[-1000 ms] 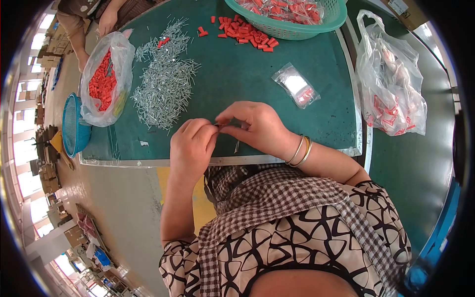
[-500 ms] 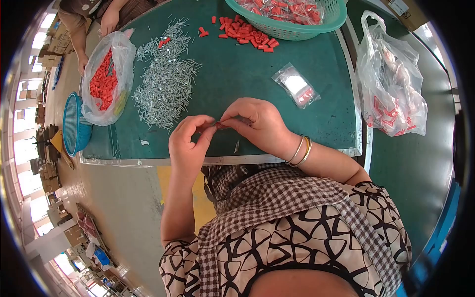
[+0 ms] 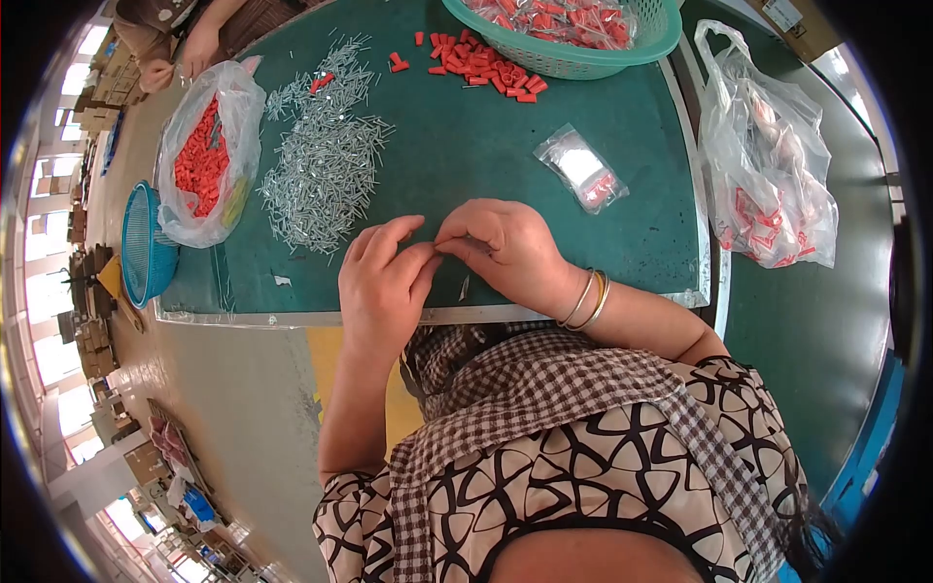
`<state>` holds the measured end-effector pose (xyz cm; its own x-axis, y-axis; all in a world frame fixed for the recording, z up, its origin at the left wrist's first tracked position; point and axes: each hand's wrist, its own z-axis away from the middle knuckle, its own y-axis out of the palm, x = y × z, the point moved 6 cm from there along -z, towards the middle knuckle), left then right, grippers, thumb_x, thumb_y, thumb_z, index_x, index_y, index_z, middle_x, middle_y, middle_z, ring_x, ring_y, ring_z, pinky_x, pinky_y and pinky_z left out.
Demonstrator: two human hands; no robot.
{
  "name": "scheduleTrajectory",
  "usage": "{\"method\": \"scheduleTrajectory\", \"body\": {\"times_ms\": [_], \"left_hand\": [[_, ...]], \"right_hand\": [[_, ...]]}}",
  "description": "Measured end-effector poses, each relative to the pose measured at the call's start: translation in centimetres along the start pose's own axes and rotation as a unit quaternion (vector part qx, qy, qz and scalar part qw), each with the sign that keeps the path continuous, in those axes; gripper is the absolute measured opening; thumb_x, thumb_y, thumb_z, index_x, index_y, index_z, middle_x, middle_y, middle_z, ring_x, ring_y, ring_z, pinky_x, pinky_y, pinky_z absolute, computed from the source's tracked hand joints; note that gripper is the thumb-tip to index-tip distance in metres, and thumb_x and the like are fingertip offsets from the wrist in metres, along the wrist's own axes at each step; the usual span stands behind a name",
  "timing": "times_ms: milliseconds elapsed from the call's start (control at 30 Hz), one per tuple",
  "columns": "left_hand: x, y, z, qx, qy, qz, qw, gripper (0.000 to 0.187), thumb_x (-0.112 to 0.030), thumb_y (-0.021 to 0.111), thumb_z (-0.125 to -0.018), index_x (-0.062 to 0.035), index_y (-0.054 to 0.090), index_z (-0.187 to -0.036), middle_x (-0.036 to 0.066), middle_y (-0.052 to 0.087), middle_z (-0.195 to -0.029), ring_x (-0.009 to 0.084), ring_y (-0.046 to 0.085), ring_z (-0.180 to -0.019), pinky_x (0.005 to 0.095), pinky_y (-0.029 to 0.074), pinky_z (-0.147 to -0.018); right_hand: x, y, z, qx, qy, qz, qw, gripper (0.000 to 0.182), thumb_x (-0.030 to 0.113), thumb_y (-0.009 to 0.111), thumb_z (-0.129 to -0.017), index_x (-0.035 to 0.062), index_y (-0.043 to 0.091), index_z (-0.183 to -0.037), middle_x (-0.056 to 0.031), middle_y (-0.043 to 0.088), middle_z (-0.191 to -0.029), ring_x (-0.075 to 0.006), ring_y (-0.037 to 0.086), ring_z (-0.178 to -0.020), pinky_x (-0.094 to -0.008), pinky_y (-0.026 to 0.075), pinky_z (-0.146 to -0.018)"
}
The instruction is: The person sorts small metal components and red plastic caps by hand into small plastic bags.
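My left hand (image 3: 384,277) and my right hand (image 3: 505,248) meet fingertip to fingertip above the front part of the green tabletop (image 3: 457,160). Both pinch at the same spot; whatever lies between the fingertips is hidden or too small to name. Left of them spreads a heap of metal screws (image 3: 326,180). Farther back is a pile of red plastic plugs (image 3: 486,66). A small clear zip bag (image 3: 583,167) with red pieces in it lies to the right of my hands.
A green basket (image 3: 564,66) of filled bags stands at the back. On the left are a plastic bag of red plugs (image 3: 202,170) and a blue basket (image 3: 151,257). Another person's hands (image 3: 199,49) show at upper left. A white carrier bag (image 3: 768,165) lies at right.
My left hand has turned and shifted slightly right, its fingers now covering the small reddish thing seen before. The other person's hand has moved up from the plastic bag.
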<state>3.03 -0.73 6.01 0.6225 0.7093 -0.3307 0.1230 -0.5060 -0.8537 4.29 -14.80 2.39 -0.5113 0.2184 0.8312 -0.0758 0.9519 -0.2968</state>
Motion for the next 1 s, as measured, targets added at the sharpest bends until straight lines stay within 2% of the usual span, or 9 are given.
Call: {"method": "scheduleTrajectory", "body": {"times_ms": [100, 200, 333, 400, 600, 700, 800, 900, 1000], "left_hand": [[0.0, -0.2, -0.3, 0.022, -0.005, 0.005, 1.000, 0.019, -0.002, 0.077, -0.071, -0.0042, 0.066, -0.087, 0.006, 0.065, -0.104, 0.0251, 0.064, -0.080, 0.0370, 0.052, -0.070], [-0.2, -0.5, -0.3, -0.014, -0.024, 0.046, 0.999, 0.017, 0.001, 0.074, -0.072, -0.0032, 0.066, -0.086, 0.006, 0.067, -0.097, 0.0257, 0.065, -0.077, 0.0354, 0.052, -0.067], [0.6, -0.4, 0.0, -0.055, -0.076, 0.126, 0.988, 0.018, 0.008, 0.070, -0.075, -0.0023, 0.065, -0.088, 0.007, 0.068, -0.086, 0.0251, 0.066, -0.073, 0.0316, 0.053, -0.063], [0.8, -0.4, 0.0, -0.055, -0.107, 0.148, 0.982, 0.020, 0.010, 0.069, -0.076, -0.0021, 0.065, -0.091, 0.008, 0.068, -0.086, 0.0231, 0.066, -0.073, 0.0306, 0.053, -0.064], [0.9, -0.6, 0.0, -0.054, -0.151, 0.177, 0.971, 0.022, 0.011, 0.069, -0.078, -0.0012, 0.066, -0.096, 0.009, 0.068, -0.086, 0.0191, 0.067, -0.074, 0.0290, 0.052, -0.066], [0.8, -0.5, 0.0, -0.053, -0.145, 0.180, 0.971, 0.021, 0.011, 0.069, -0.077, -0.0004, 0.066, -0.095, 0.009, 0.068, -0.086, 0.0191, 0.067, -0.074, 0.0286, 0.052, -0.065], [1.2, -0.1, 0.2, -0.039, -0.153, 0.194, 0.968, 0.017, 0.010, 0.069, -0.078, 0.0009, 0.066, -0.092, 0.008, 0.066, -0.086, 0.0166, 0.064, -0.075, 0.0269, 0.051, -0.068], [1.3, 0.2, 0.3, -0.029, -0.159, 0.200, 0.967, 0.015, 0.011, 0.068, -0.078, 0.0018, 0.064, -0.089, 0.007, 0.065, -0.085, 0.0154, 0.063, -0.074, 0.0260, 0.051, -0.068], [1.4, 0.4, 0.3, -0.018, -0.152, 0.195, 0.969, 0.014, 0.012, 0.066, -0.078, 0.0022, 0.062, -0.087, 0.007, 0.064, -0.083, 0.0156, 0.062, -0.074, 0.0261, 0.051, -0.068]], "right_hand": [[-0.1, 0.2, 0.0, -0.002, -0.017, -0.001, 1.000, 0.010, 0.004, 0.071, -0.080, 0.0042, 0.063, -0.086, -0.0108, 0.067, -0.081, -0.0296, 0.066, -0.071, -0.0361, 0.051, -0.059], [-0.7, 0.2, 0.2, -0.014, 0.070, -0.067, 0.995, 0.008, 0.004, 0.069, -0.083, 0.0037, 0.062, -0.087, -0.0110, 0.068, -0.080, -0.0282, 0.067, -0.069, -0.0346, 0.052, -0.059], [-1.1, 0.6, 0.4, 0.003, 0.132, -0.159, 0.978, 0.007, 0.004, 0.068, -0.086, 0.0012, 0.062, -0.089, -0.0103, 0.069, -0.079, -0.0220, 0.070, -0.072, -0.0301, 0.054, -0.062], [-1.0, 0.5, 0.4, 0.006, 0.139, -0.175, 0.975, 0.007, 0.004, 0.067, -0.087, -0.0001, 0.062, -0.090, -0.0096, 0.070, -0.079, -0.0183, 0.071, -0.074, -0.0281, 0.055, -0.064], [-1.4, 0.6, 0.4, 0.014, 0.223, -0.257, 0.940, 0.009, 0.004, 0.067, -0.089, -0.0024, 0.065, -0.095, -0.0101, 0.068, -0.087, -0.0169, 0.071, -0.077, -0.0261, 0.055, -0.067], [-1.2, 0.4, 0.2, 0.037, 0.192, -0.222, 0.955, 0.008, 0.004, 0.068, -0.087, -0.0013, 0.067, -0.093, -0.0089, 0.066, -0.088, -0.0164, 0.069, -0.078, -0.0261, 0.053, -0.066], [-1.1, 0.2, 0.1, 0.044, 0.173, -0.153, 0.972, 0.004, 0.002, 0.068, -0.087, 0.0013, 0.067, -0.092, -0.0049, 0.063, -0.088, -0.0113, 0.062, -0.074, -0.0245, 0.047, -0.062], [-0.7, -0.1, -0.1, 0.054, 0.152, -0.094, 0.982, 0.007, 0.002, 0.069, -0.085, 0.0018, 0.067, -0.091, -0.0044, 0.061, -0.087, -0.0107, 0.055, -0.069, -0.0251, 0.043, -0.059], [-0.8, 0.0, -0.2, 0.063, 0.151, -0.087, 0.983, 0.010, 0.007, 0.072, -0.083, 0.0014, 0.067, -0.090, -0.0095, 0.063, -0.086, -0.0195, 0.062, -0.072, -0.0311, 0.048, -0.063]]}}
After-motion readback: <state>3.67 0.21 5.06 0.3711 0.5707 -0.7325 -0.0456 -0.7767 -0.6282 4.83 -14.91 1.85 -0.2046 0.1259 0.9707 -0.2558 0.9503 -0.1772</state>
